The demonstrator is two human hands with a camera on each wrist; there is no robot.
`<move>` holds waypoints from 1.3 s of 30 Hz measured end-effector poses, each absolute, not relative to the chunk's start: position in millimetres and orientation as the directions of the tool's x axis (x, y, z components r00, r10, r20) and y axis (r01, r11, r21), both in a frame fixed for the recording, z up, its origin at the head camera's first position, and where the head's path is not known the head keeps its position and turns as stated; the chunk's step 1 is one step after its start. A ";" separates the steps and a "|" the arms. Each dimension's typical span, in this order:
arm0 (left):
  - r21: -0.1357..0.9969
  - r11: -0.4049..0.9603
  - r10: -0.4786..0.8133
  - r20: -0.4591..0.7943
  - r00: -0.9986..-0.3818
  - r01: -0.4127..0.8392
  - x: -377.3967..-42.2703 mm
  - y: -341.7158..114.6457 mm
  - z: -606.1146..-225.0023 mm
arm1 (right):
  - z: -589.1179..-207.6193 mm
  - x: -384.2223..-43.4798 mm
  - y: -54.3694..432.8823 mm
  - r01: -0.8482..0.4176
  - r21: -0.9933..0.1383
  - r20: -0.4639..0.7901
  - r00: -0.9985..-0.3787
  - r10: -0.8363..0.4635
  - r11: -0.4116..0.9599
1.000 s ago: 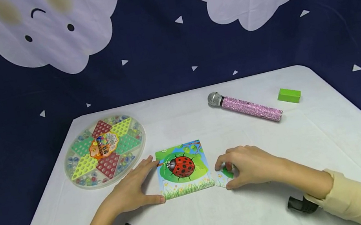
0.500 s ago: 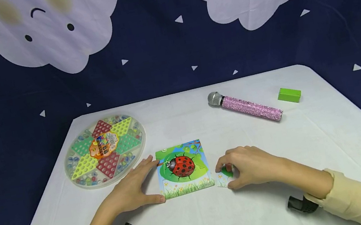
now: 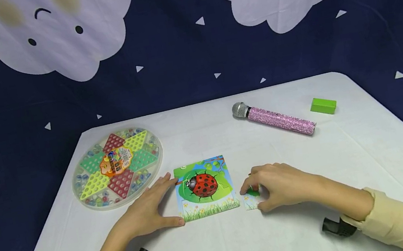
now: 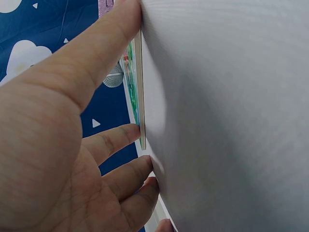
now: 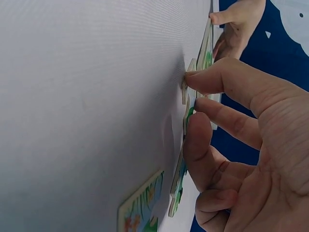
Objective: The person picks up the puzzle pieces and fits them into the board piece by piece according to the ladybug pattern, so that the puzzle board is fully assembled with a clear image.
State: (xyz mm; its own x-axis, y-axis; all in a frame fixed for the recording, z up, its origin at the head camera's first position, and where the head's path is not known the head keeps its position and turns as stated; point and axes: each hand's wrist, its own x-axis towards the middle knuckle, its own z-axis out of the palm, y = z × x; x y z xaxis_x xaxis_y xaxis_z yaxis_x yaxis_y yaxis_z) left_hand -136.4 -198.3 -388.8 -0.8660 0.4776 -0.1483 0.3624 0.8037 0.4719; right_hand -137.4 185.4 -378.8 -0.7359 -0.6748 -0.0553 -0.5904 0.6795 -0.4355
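Note:
A square ladybug jigsaw puzzle (image 3: 204, 189) lies flat on the white table. At its left side my left hand (image 3: 148, 212) is spread, the thumb by the lower corner and the index finger touching the edge farther up. My right hand (image 3: 285, 184) holds a small puzzle piece (image 3: 252, 204) with flowers and a bit of green leaf, just right of the puzzle with a narrow gap between. Part of that piece is covered by the fingers. The right wrist view shows more loose puzzle pieces (image 5: 143, 205) under and beside this hand, mostly hidden in the head view.
A round Chinese checkers board (image 3: 117, 168) with marbles lies at the left. Toward the back right are a glittery pink microphone (image 3: 274, 120) and a green block (image 3: 323, 106). A dark blue cloth (image 3: 178, 80) with clouds hangs behind the table.
The small piece has turned slightly and shifted a little right, away from the puzzle, with the right fingers. The left hand and the puzzle have stayed in place.

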 end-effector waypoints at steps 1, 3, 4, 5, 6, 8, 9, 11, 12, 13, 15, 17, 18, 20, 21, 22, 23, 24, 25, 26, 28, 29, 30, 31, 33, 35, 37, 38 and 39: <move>0.471 0.804 0.477 -0.150 -0.866 0.361 -136.5 -198.3 -388.8 | -378.2 -137.4 185.9 -0.592 -0.432 -0.059 -0.734 -0.677 0.680; 0.471 0.805 0.476 -0.152 -0.866 0.360 -136.6 -198.3 -388.6 | -376.6 -137.4 186.9 -0.594 -0.424 -0.071 -0.731 -0.679 0.684; 0.471 0.806 0.476 -0.153 -0.866 0.360 -136.6 -198.3 -388.5 | -375.6 -137.3 187.5 -0.594 -0.418 -0.079 -0.730 -0.679 0.687; 0.470 0.806 0.475 -0.153 -0.866 0.359 -136.6 -198.3 -388.4 | -374.7 -137.3 188.0 -0.594 -0.413 -0.087 -0.729 -0.679 0.690; 0.471 0.806 0.475 -0.153 -0.867 0.359 -136.6 -198.2 -388.3 | -373.7 -137.2 188.5 -0.594 -0.409 -0.093 -0.728 -0.679 0.693; 0.471 0.806 0.474 -0.153 -0.867 0.358 -136.4 -198.3 -388.1 | -372.6 -137.1 189.3 -0.594 -0.402 -0.100 -0.728 -0.678 0.697; 0.472 0.806 0.474 -0.153 -0.867 0.357 -136.3 -198.4 -388.1 | -372.4 -137.0 189.6 -0.595 -0.402 -0.100 -0.727 -0.679 0.696; 0.474 0.806 0.473 -0.155 -0.867 0.355 -135.9 -198.8 -388.3 | -372.5 -137.0 190.0 -0.595 -0.407 -0.098 -0.726 -0.681 0.693; 0.476 0.805 0.473 -0.156 -0.867 0.354 -135.8 -198.9 -388.4 | -372.8 -137.1 190.2 -0.594 -0.411 -0.097 -0.726 -0.681 0.691; 0.476 0.805 0.474 -0.157 -0.867 0.354 -135.7 -199.0 -388.5 | -373.1 -137.3 190.5 -0.595 -0.414 -0.094 -0.724 -0.683 0.688; 0.478 0.803 0.476 -0.157 -0.866 0.355 -135.7 -199.2 -388.6 | -373.8 -137.8 190.8 -0.595 -0.424 -0.092 -0.722 -0.686 0.683; 0.478 0.803 0.477 -0.154 -0.865 0.357 -136.0 -199.2 -388.6 | -374.3 -138.8 191.0 -0.594 -0.431 -0.091 -0.720 -0.688 0.679; 0.477 0.803 0.477 -0.153 -0.866 0.358 -136.1 -199.2 -388.6 | -374.5 -139.3 191.0 -0.594 -0.434 -0.090 -0.719 -0.689 0.677; 0.476 0.802 0.478 -0.151 -0.866 0.360 -136.4 -199.2 -388.4 | -375.1 -140.4 191.0 -0.594 -0.438 -0.089 -0.718 -0.691 0.674; 0.476 0.802 0.477 -0.150 -0.866 0.360 -136.5 -199.2 -388.4 | -375.6 -140.8 191.0 -0.595 -0.439 -0.088 -0.717 -0.692 0.673; 0.476 0.803 0.477 -0.150 -0.866 0.360 -136.6 -199.1 -388.3 | -376.1 -141.1 190.9 -0.596 -0.441 -0.087 -0.716 -0.693 0.671; 0.476 0.803 0.477 -0.151 -0.866 0.360 -136.6 -199.0 -388.3 | -376.7 -141.3 190.8 -0.595 -0.442 -0.087 -0.716 -0.692 0.671; 0.475 0.803 0.478 -0.151 -0.865 0.360 -136.6 -199.0 -388.3 | -377.4 -141.4 190.7 -0.595 -0.443 -0.085 -0.716 -0.692 0.671; 0.476 0.803 0.478 -0.152 -0.865 0.360 -136.6 -199.0 -388.2 | -378.2 -141.3 190.5 -0.599 -0.439 -0.082 -0.716 -0.694 0.670; 0.477 0.802 0.478 -0.152 -0.865 0.360 -136.7 -199.0 -388.2 | -379.1 -141.3 190.3 -0.602 -0.434 -0.079 -0.715 -0.695 0.670; 0.476 0.802 0.480 -0.152 -0.864 0.361 -136.9 -199.0 -388.2 | -380.6 -141.1 189.8 -0.610 -0.424 -0.073 -0.713 -0.697 0.669; 0.475 0.802 0.480 -0.151 -0.864 0.362 -137.1 -199.0 -388.2 | -381.2 -141.0 189.5 -0.615 -0.417 -0.068 -0.713 -0.698 0.669; 0.475 0.802 0.480 -0.150 -0.864 0.363 -137.2 -199.0 -388.2 | -381.8 -140.8 189.2 -0.621 -0.409 -0.062 -0.712 -0.699 0.669; 0.475 0.802 0.481 -0.150 -0.864 0.363 -137.4 -199.1 -388.2 | -382.2 -140.6 188.7 -0.626 -0.402 -0.057 -0.712 -0.700 0.668; 0.473 0.802 0.481 -0.151 -0.863 0.365 -137.7 -199.2 -388.4 | -383.1 -140.2 187.6 -0.632 -0.394 -0.047 -0.712 -0.701 0.668; 0.471 0.803 0.481 -0.153 -0.864 0.364 -137.9 -199.3 -388.6 | -383.8 -139.7 186.6 -0.638 -0.385 -0.037 -0.712 -0.701 0.667; 0.470 0.804 0.480 -0.154 -0.864 0.363 -138.0 -199.3 -388.8 | -384.7 -139.3 185.6 -0.641 -0.379 -0.030 -0.712 -0.702 0.667; 0.469 0.805 0.480 -0.154 -0.864 0.364 -138.1 -199.3 -388.8 | -385.2 -139.1 185.2 -0.642 -0.376 -0.028 -0.712 -0.701 0.668; 0.469 0.805 0.479 -0.153 -0.864 0.363 -138.1 -199.3 -388.9 | -385.6 -139.0 184.9 -0.643 -0.374 -0.026 -0.713 -0.701 0.668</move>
